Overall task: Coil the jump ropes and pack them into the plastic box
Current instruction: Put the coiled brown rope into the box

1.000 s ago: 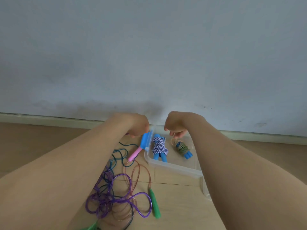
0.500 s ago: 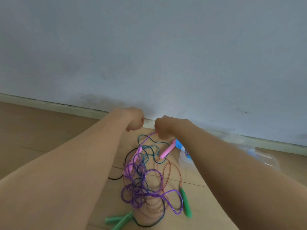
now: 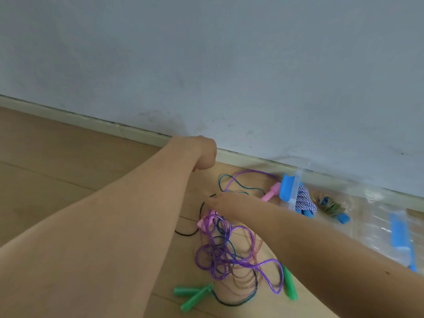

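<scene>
Centre frame: left hand [image 3: 204,154] was curled in a fist, contents indiscernible; right hand [image 3: 223,203] met the tangled jump ropes [image 3: 220,253], grip unclear. Plastic box [image 3: 371,216] lay right.

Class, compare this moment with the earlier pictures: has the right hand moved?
Yes. Judged against the skirting board, the right hand has come away from the wall and down to the rope tangle, left of the pink handle.

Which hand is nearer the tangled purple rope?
Right. The right hand is at the top of the purple rope; the left hand is a fist apart, nearer the wall.
</scene>
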